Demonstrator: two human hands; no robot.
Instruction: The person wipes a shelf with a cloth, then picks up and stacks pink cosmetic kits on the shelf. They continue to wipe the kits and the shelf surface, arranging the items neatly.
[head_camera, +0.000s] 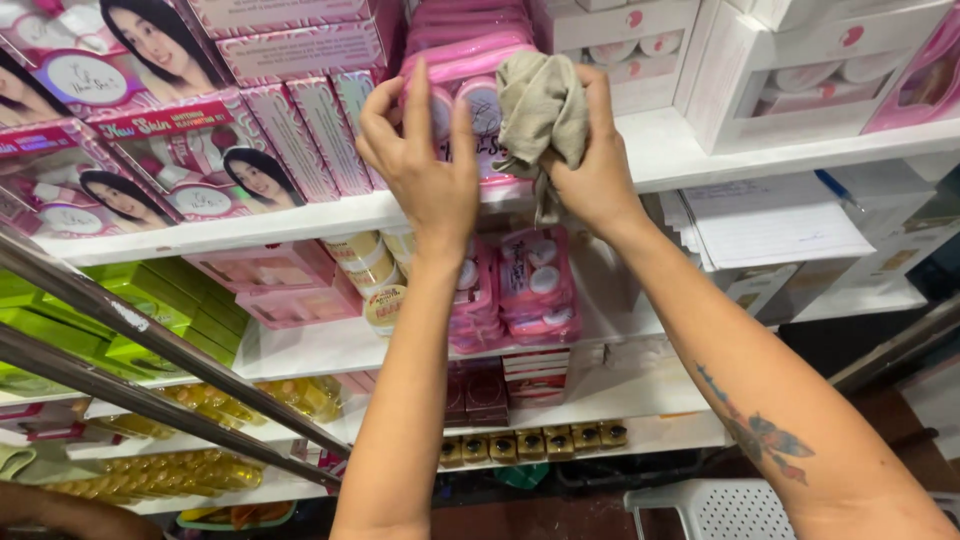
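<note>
Two hands: I see both raised to the upper white shelf (700, 150), close together.
Left hand (425, 165): fingers spread wide and laid flat against a pink blister pack (470, 105) that stands at the shelf's front edge; nothing is gripped.
Right hand (590, 165): I see it closed around a grey-beige cloth (540, 105), bunched up and pressed on the same pack's right side.
Pink blister pack: upright on the upper shelf, between pink cartons (300, 130) to the left and white boxes (780, 70) to the right.
Below: more pink packs (535, 285) and small cream jars (365, 260) on the next shelf down.
</note>
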